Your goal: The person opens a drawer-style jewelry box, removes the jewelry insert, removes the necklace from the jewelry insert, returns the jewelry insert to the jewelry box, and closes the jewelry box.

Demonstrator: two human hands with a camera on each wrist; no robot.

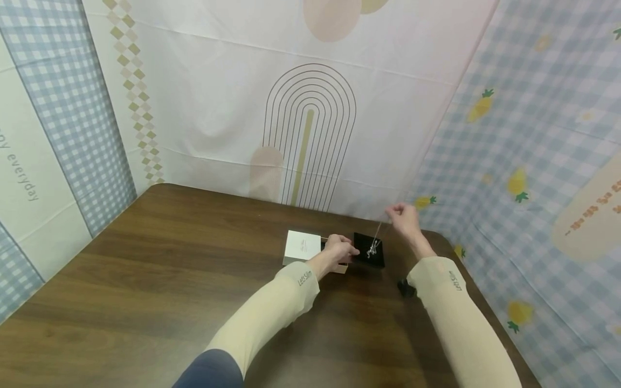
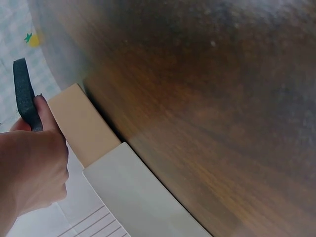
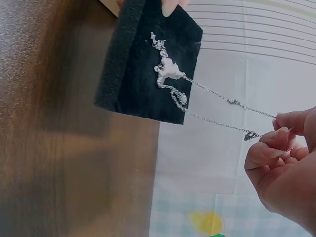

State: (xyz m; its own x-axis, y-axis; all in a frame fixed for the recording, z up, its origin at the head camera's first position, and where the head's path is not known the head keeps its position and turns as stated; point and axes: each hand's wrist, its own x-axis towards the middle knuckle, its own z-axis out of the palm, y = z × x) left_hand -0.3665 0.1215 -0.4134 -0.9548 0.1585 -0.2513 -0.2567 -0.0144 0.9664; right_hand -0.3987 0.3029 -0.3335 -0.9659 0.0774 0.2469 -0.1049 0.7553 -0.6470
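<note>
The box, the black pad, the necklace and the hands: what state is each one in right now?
White box sleeve: covers part of the tan tray
Tan tray: partly exposed
Black pad: outside the tan tray
Silver necklace: partly bunched on the black pad, partly drawn out straight
Left hand: grips the black pad
Right hand: pinches the silver necklace

A brown, wood-grained table [image 1: 160, 280] with rounded far corners.
Beyond it hangs a white far cloth [image 1: 208, 97], printed with a line-drawn arch [image 1: 310, 134], peach shapes [image 1: 332, 19] and, down its left side, a band of tan and olive diamonds [image 1: 131, 81]. On the left, blue gingham [image 1: 63, 70] borders a pale lettered panel [image 1: 34, 145]; on the right, a gingham cloth [image 1: 548, 108] bears yellow pineapples [image 1: 480, 109] and orange marks [image 1: 594, 208], probably lettering, too blurred to read. A soft sheen of light lies on the near tabletop.
</note>
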